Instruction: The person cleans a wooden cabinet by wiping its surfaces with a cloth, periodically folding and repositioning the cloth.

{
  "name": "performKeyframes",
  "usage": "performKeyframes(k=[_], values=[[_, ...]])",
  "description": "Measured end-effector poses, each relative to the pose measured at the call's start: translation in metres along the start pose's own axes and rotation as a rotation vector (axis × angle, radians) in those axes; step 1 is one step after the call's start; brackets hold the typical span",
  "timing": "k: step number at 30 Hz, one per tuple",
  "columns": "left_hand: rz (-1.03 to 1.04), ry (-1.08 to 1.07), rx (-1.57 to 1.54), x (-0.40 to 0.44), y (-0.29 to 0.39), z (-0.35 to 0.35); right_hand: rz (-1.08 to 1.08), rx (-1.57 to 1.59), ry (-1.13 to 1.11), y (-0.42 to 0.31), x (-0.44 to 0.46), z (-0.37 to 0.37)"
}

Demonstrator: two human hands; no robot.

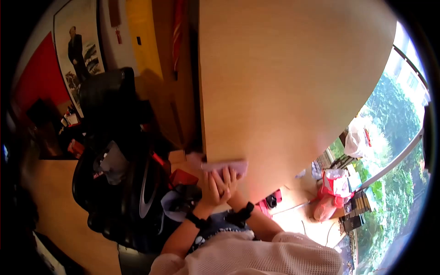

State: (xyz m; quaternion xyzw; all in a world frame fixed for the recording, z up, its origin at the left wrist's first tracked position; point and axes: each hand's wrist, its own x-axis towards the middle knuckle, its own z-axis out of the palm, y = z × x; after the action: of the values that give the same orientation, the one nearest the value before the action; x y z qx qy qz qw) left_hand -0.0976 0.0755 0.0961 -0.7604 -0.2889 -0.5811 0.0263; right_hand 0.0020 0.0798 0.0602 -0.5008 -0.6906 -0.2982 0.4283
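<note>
A folded pink cloth (pixel 238 166) lies against the near edge of a large light wood panel (pixel 293 91), with one end hanging out to the left. My left hand (pixel 214 189) and my right hand (pixel 233 182) are close together on the cloth, the left partly over the right. Their fingers press on it, and part of the cloth is hidden beneath them. Both wrists wear black bands.
A black leather chair (pixel 110 101) with a grey cloth bag (pixel 113 162) on it stands at left. Red bags (pixel 334 183) and boxes (pixel 357 206) sit by the window at right. A framed picture (pixel 80 50) hangs upper left.
</note>
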Motion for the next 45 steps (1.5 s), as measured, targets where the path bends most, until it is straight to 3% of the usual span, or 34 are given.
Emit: performKeyframes(k=[1,2,4,7,10,12,15,18,20,23,26,28,30,34,37,41,45], values=[[0.042,-0.097,0.101,-0.031,-0.014,0.010,-0.046,-0.055,0.057,-0.003,-0.017,0.005],[-0.010,-0.099,0.014,-0.039,-0.009,0.011,-0.083,-0.106,0.103,-0.005,-0.025,0.010],[-0.191,-0.208,-0.127,-0.052,-0.001,0.006,-0.026,0.121,-0.044,-0.007,-0.020,-0.008],[-0.083,-0.318,0.223,-0.029,0.020,-0.009,-0.051,0.119,-0.010,0.000,-0.007,-0.012],[-0.127,-0.215,0.176,0.029,0.036,-0.023,-0.005,0.016,0.078,-0.009,0.066,-0.045],[0.005,-0.183,0.192,0.081,0.040,-0.039,-0.003,-0.047,0.057,-0.016,0.116,-0.067],[0.107,-0.091,0.237,0.132,0.046,-0.056,0.063,-0.120,0.209,-0.032,0.175,-0.087],[0.212,0.038,0.139,0.111,0.026,-0.035,0.054,-0.119,0.352,-0.022,0.155,-0.065],[0.266,0.053,0.118,0.056,0.000,-0.013,0.039,-0.193,0.460,-0.015,0.090,-0.018],[0.228,-0.089,0.122,0.008,-0.009,-0.005,0.055,-0.204,0.212,-0.016,0.032,-0.015],[0.159,-0.206,0.125,-0.017,-0.009,-0.006,0.140,-0.184,0.113,-0.010,-0.023,0.012],[0.152,-0.186,0.121,-0.013,-0.010,-0.006,0.206,-0.178,0.106,-0.009,-0.030,0.024],[0.146,-0.206,0.127,0.009,0.001,-0.017,0.179,-0.215,0.262,-0.016,-0.006,0.021],[0.214,-0.240,0.240,0.105,0.036,-0.051,0.149,-0.204,0.168,-0.030,0.095,-0.032],[0.132,-0.121,0.170,0.160,0.057,-0.063,0.085,-0.202,0.164,-0.024,0.157,-0.072],[0.089,0.002,0.318,0.106,0.050,-0.016,0.001,-0.228,0.161,0.009,0.128,-0.068],[0.128,-0.214,0.312,0.015,0.036,0.038,0.094,-0.116,0.121,0.042,0.007,-0.026]])
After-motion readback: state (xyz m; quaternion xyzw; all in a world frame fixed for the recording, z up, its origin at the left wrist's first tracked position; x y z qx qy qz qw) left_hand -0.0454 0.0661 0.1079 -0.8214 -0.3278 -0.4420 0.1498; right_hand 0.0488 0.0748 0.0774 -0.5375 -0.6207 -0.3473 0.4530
